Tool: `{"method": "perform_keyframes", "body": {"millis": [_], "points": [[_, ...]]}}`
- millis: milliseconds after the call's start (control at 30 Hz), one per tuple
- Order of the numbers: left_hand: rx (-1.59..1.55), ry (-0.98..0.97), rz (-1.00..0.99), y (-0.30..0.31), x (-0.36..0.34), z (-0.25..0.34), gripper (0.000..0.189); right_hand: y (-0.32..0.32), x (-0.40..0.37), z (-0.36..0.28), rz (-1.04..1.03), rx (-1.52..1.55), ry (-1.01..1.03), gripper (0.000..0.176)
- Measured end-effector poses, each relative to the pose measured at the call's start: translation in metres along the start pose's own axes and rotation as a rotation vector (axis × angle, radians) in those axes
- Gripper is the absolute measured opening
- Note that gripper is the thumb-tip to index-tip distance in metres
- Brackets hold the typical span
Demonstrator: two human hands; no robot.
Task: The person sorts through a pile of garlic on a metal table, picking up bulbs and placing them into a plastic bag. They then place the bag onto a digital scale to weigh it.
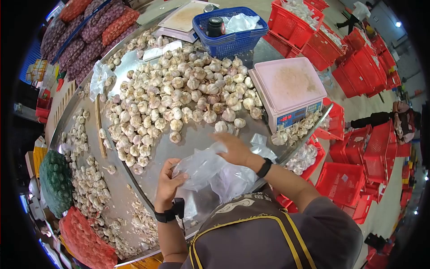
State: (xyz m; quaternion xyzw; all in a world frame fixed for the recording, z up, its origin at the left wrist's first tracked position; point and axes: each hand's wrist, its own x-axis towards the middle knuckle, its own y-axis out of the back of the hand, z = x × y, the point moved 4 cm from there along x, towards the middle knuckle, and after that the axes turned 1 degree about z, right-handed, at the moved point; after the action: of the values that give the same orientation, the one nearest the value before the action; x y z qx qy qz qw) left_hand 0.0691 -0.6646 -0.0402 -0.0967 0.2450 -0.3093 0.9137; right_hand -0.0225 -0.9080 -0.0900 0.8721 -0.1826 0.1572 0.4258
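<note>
A clear plastic bag (199,168) is spread between my two hands, close in front of me over the metal table. My left hand (168,184) pinches the bag's left side between thumb and fingers. At the bag's upper right edge is my right hand (233,149), its thumb against the plastic and its fingers pointing left; the fingertips are slightly blurred. Just beyond those fingers lie a few loose garlic bulbs (221,127), part of a large garlic pile (172,87). More crumpled clear plastic (233,179) sits beneath and beside the bag.
Right of the pile stands a pink-topped digital scale (289,85); a blue basket (230,38) and another scale (186,18) are behind. A raised divider (141,193) separates smaller garlic (89,184) at left. Net sacks (85,233) line the left edge; red crates (340,181) stand right.
</note>
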Motion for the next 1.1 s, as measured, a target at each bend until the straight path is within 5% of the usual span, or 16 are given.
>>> {"method": "perform_keyframes", "body": {"millis": [33, 100, 167, 200, 267, 300, 367, 400, 433, 500, 600, 667, 733, 767, 900, 1100], "points": [[0.303, -0.088, 0.040, -0.006, 0.000, 0.009, 0.026, -0.002, 0.009, -0.007, 0.006, 0.001, -0.006, 0.045], [0.513, -0.232, 0.184, 0.016, 0.005, 0.009, 0.024, -0.029, 0.017, -0.012, -0.631, 0.417, -0.327, 0.040], [1.230, -0.114, 0.539, 0.053, 0.003, 0.024, 0.027, -0.042, 0.017, -0.016, -0.670, 0.847, -0.462, 0.035], [1.067, -0.186, 0.521, 0.094, 0.006, 0.008, 0.024, -0.048, 0.016, -0.020, -0.690, 1.275, -0.595, 0.032], [0.536, -0.202, 0.427, 0.145, 0.000, -0.019, 0.027, -0.049, 0.018, -0.027, -0.820, 1.359, -0.660, 0.032], [0.162, 0.020, 0.677, 0.142, -0.015, -0.022, 0.029, -0.048, 0.015, -0.030, -0.955, 1.435, -0.727, 0.034], [0.102, -0.128, 0.431, 0.159, -0.031, -0.034, 0.041, -0.088, -0.005, -0.010, -0.742, 1.883, -0.940, 0.028], [0.680, -0.488, 0.267, 0.178, -0.039, -0.045, 0.085, -0.095, -0.009, -0.006, -0.601, 1.978, -1.173, 0.025], [0.749, -0.392, 0.270, 0.183, -0.033, -0.050, 0.088, -0.101, -0.013, 0.000, -0.404, 1.981, -1.358, 0.023], [0.694, -0.466, 0.197, 0.157, -0.013, -0.049, 0.096, -0.135, -0.030, 0.039, -0.294, 2.273, -1.194, 0.023], [0.759, -0.325, -0.001, 0.109, 0.052, -0.072, 0.090, -0.140, -0.051, 0.086, 0.050, 2.081, -1.365, 0.021], [-0.082, 0.266, 0.191, 0.117, 0.101, -0.141, 0.088, -0.162, -0.078, 0.130, 0.166, 1.975, -1.398, 0.022], [-0.069, 0.202, 0.117, 0.078, 0.135, -0.142, 0.086, -0.176, -0.097, 0.188, 0.150, 0.729, -0.628, 0.022], [-0.064, 0.130, 0.080, 0.055, 0.149, -0.137, 0.085, -0.109, -0.092, 0.166, 0.379, 1.248, -1.021, 0.019], [0.277, -0.257, -0.166, -0.025, 0.207, -0.109, 0.090, -0.044, -0.068, 0.214, 0.645, 0.931, -1.488, 0.014], [0.071, -0.329, 0.006, 0.049, 0.263, -0.133, 0.094, -0.089, 0.030, 0.261, 0.773, 0.866, -1.154, 0.020]]}}
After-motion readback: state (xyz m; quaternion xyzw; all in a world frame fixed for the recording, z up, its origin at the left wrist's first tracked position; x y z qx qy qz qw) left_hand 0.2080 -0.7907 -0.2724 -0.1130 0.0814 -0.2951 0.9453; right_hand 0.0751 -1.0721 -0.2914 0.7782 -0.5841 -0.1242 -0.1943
